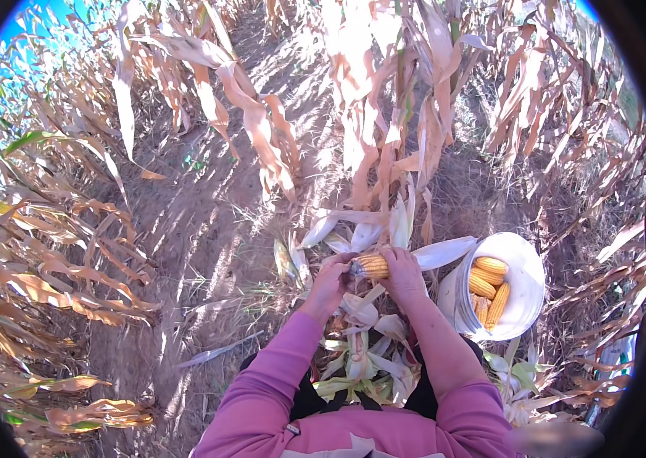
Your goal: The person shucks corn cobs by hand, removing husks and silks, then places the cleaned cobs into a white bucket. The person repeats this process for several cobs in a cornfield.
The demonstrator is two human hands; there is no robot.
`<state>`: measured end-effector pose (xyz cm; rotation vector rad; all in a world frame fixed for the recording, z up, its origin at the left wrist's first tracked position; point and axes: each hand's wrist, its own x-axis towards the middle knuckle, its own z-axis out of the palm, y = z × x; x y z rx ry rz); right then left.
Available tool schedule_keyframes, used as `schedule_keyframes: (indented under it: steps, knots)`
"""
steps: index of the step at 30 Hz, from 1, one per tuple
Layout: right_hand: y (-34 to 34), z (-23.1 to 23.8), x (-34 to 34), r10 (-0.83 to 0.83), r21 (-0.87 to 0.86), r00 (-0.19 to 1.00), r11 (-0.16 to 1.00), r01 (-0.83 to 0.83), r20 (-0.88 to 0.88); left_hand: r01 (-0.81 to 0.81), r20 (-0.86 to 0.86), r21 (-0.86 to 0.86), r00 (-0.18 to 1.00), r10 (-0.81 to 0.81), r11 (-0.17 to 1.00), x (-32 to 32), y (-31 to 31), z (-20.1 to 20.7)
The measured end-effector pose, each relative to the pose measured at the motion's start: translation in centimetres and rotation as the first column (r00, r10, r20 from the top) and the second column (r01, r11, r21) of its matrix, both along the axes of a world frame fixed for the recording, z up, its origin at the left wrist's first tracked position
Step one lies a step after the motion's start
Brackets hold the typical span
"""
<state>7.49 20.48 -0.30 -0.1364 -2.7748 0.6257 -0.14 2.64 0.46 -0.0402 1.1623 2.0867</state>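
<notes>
A yellow ear of corn [371, 266] lies crosswise between my two hands, its kernels bare. My left hand [327, 284] has its fingers closed around the darker left end. At the other end my right hand [405, 276] grips the ear, partly covering it. A long pale husk leaf [446, 252] sticks out to the right just beyond my right hand. Below the hands, loose husks [359, 355] are heaped on the ground between my legs. Several ears in pale husks [320, 227] lie just past my hands.
Right of my right forearm, a white bucket [456, 294] tilts toward me with several husked ears [483, 286] inside. Dry corn stalks [391, 114] stand ahead, and more rise on both sides. Bare soil [178, 198] runs along the left. More husks [517, 378] lie below the bucket.
</notes>
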Motion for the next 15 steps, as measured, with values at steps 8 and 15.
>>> schedule_keyframes:
  steps: [8, 15]
  knots:
    - [0.0, -1.3, 1.0, -0.002, -0.087, 1.0, 0.996, 0.003, 0.012, -0.076, 0.085, 0.102, 0.994, 0.068, 0.992, 2.3, 0.0, -0.3]
    - [-1.0, 1.2, 3.6, -0.097, -0.504, 0.995, 0.858, 0.1, 0.031, -0.011, -0.204, -0.338, 0.977, -0.061, 0.941, 5.3, -3.8, -5.0]
